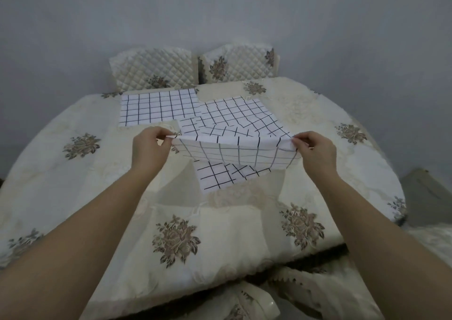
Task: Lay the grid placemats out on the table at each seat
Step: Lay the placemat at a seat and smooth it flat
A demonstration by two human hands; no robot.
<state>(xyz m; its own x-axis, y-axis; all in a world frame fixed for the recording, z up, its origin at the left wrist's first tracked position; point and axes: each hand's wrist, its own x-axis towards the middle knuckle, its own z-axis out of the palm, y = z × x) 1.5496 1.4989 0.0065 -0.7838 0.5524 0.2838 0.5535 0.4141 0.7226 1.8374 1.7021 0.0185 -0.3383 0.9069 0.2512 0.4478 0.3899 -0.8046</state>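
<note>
Held placemat [234, 152]: thin white cloth, matt, limp, black grid printed.
Tablecloth [73, 180]: cream fabric with embroidered brown flowers (faint sheen).
Chair covers [151, 70], 12 o'clock: quilted cream cloth, satiny.
Wall [220, 14]: smooth, matt grey.

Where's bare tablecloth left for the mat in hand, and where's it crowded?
Free: the near tablecloth, from the loose mat to the near rim; the left flank, between the flat far-left mat and the rim; the right flank beside the skewed far-right mat. Crowded: far centre, where those mats overlap around the held mat.
</note>
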